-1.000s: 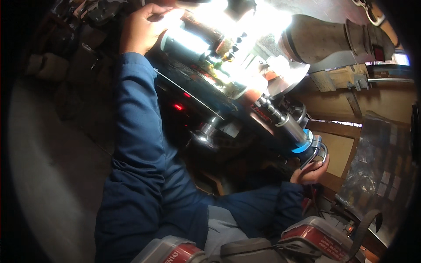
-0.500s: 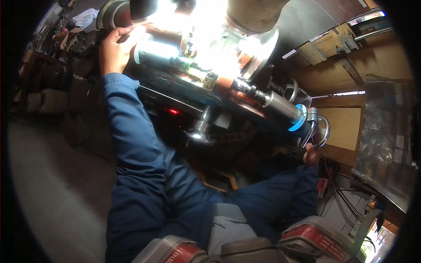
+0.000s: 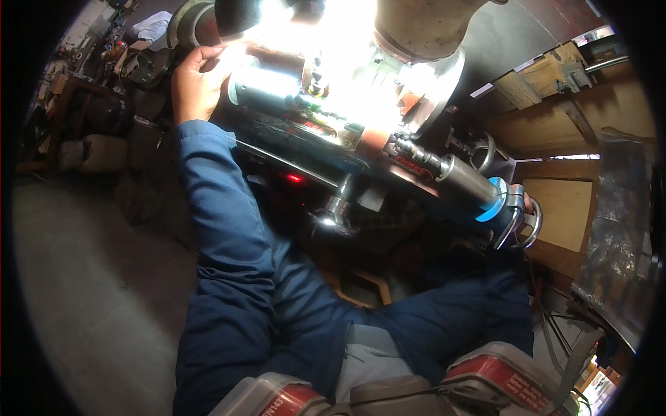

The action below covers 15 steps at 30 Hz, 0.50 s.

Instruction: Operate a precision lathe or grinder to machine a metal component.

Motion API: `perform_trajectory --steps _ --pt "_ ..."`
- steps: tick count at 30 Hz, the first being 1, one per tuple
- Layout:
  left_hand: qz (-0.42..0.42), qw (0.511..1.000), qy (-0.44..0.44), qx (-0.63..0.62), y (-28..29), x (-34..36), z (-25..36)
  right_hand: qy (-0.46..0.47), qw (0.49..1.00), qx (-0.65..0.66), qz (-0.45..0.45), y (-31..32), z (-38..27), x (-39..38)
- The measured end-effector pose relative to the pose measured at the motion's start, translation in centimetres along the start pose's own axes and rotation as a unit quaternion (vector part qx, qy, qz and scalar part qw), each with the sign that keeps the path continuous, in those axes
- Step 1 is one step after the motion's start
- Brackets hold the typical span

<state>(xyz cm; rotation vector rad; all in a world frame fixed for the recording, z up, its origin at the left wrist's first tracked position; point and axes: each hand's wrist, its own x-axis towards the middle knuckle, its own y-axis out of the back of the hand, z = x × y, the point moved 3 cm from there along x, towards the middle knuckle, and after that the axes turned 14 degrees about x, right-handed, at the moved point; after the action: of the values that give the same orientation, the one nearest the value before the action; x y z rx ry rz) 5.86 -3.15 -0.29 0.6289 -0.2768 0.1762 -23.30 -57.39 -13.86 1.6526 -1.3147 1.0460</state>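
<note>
A machine (image 3: 291, 142) with a dark body and bright metal fittings crosses the view in front of me, its middle washed out by glare. My left hand (image 3: 200, 84) is at its far left end, beside a pale metal cylinder (image 3: 263, 87). The thumb and fingers there are bent together, and the glare hides what lies between them. At the right end a grey cylinder (image 3: 466, 184) carries a blue band (image 3: 493, 201) and a curved metal handle (image 3: 535, 225). Only a bit of my right hand (image 3: 529, 205) shows behind that handle; its fingers are hidden.
Below the machine a shiny rounded metal fitting (image 3: 334, 213) hangs near a small red light (image 3: 295, 178). Wooden panels (image 3: 555, 208) and a dark sheet (image 3: 610, 208) stand at the right. Cables (image 3: 555, 333) run down at lower right. Cluttered shelves (image 3: 76, 104) are at far left.
My right hand has moved up from below the curved handle to behind it. My left hand stays at the machine's left end. The whole view has shifted slightly.
</note>
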Motion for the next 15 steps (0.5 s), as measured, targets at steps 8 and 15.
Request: perform_trajectory --steps 8,15 --pt "-0.012 0.999 -0.009 -0.051 0.3 0.1 -1.1 0.415 0.894 -0.003 0.168 -4.8 -9.0 8.8" --pt "-0.003 0.999 0.002 -0.045 0.1 -0.1 -0.4 0.219 0.967 -0.05 0.124 -3.5 -5.4 4.9"
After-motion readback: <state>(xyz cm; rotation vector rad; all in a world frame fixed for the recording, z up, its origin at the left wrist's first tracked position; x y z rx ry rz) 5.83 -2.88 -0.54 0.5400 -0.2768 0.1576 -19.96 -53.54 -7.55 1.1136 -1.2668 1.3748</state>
